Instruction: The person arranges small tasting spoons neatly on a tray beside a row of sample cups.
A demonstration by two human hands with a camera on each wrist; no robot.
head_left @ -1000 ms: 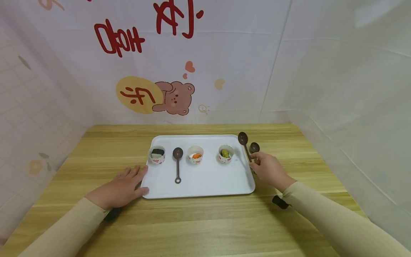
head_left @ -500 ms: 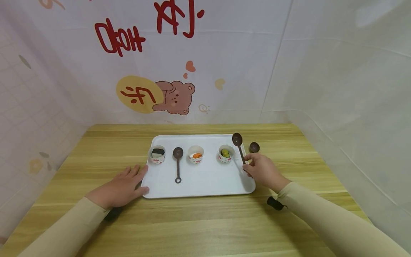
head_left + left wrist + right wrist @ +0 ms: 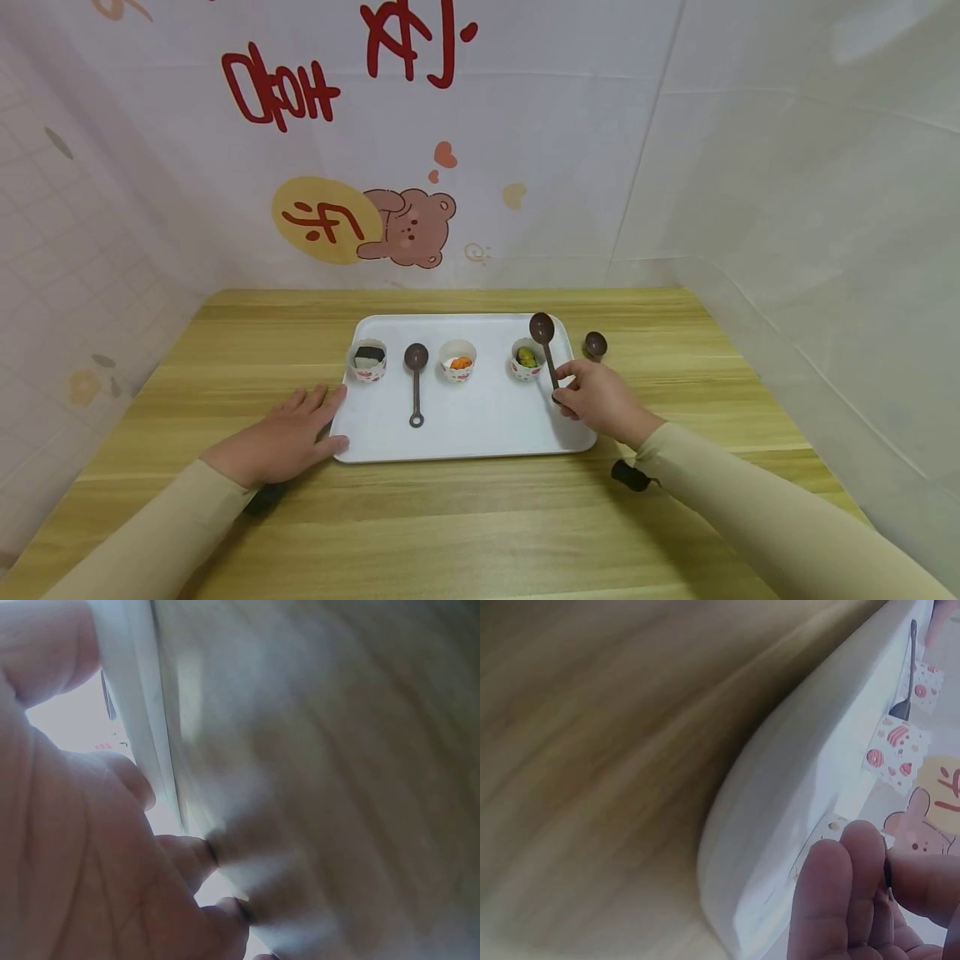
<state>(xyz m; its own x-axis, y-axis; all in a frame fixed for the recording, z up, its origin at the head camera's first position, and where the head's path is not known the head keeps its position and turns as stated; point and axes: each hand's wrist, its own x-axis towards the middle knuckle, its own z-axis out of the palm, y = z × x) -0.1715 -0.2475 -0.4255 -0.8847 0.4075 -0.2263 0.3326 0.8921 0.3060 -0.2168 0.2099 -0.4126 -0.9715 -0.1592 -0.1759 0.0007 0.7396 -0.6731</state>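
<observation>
My right hand (image 3: 606,406) pinches the handle of a dark brown spoon (image 3: 542,328) between thumb and fingertips, over the right part of a white tray (image 3: 480,433). The spoon's bowl points away from me and overlaps the back of the tray, close by a paper cup (image 3: 527,372) with green food. In the right wrist view only a dark sliver of the handle (image 3: 888,871) shows between the fingers. My left hand (image 3: 281,439) lies with fingers extended at the tray's left edge; the left wrist view shows its fingertips (image 3: 187,859) right at the rim.
A second brown spoon (image 3: 416,387) lies on the tray between a cup (image 3: 367,372) holding a black-and-white piece and a cup (image 3: 457,367) with orange food. Right of the tray is another brown spoon bowl (image 3: 596,345). Fabric walls (image 3: 810,275) enclose the wooden table (image 3: 450,533).
My right hand has carried the spoon leftward, from the tray's right edge to beside the cup with green food. The left hand and the tray stay where they were.
</observation>
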